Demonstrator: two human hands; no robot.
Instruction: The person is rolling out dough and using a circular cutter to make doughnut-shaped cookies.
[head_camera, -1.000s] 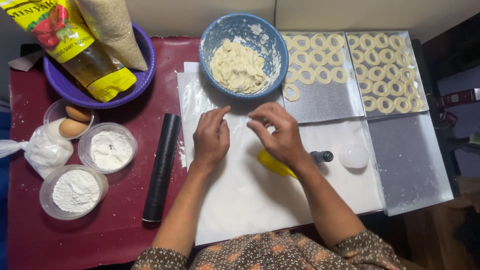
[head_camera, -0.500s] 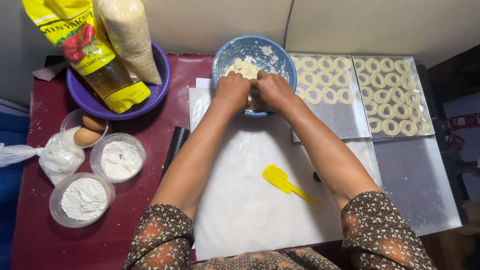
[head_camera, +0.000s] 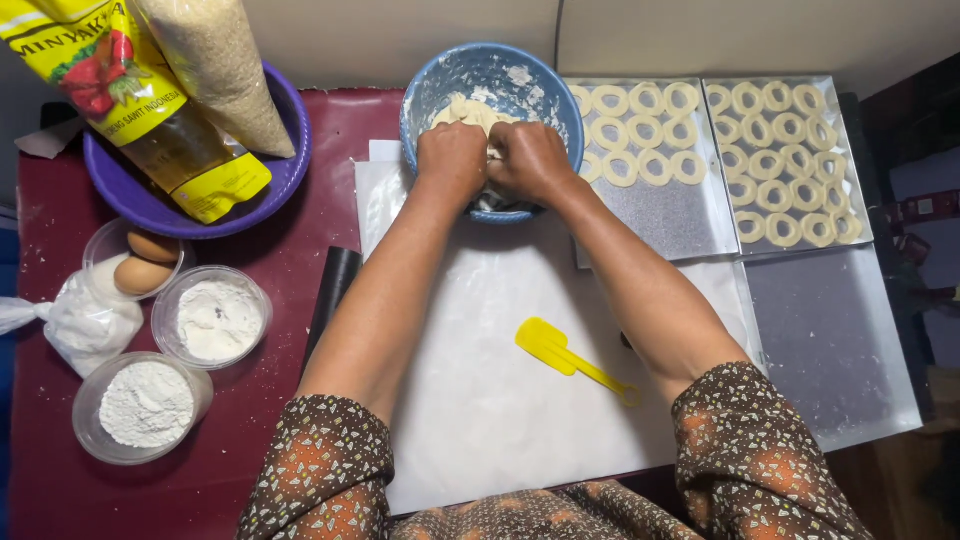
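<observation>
Two hands in a blue bowl (head_camera: 480, 75) at the far centre: left hand (head_camera: 452, 160) and right hand (head_camera: 530, 160), both curled narrow on pale dough (head_camera: 470, 110). Step, as judged: pulling off a portion. Next calls for lifting it to the white sheet (head_camera: 480, 400). Yellow spatula (head_camera: 560, 355) near; trays of dough rings (head_camera: 640, 130) right.

Bowl (head_camera: 560, 105): blue plastic, flour-dusted, matt inside. Dough (head_camera: 470, 110): pale, soft, rough. Sheet (head_camera: 480, 400): white, smooth, slightly translucent paper or plastic. Spatula (head_camera: 560, 355): yellow, smooth, glossy. Trays (head_camera: 690, 215): metal, grainy, dull sheen. Tablecloth (head_camera: 250, 440): dark red, smooth. Tubs (head_camera: 170, 310): clear plastic. Sleeves (head_camera: 320, 465): patterned brown cloth.
</observation>
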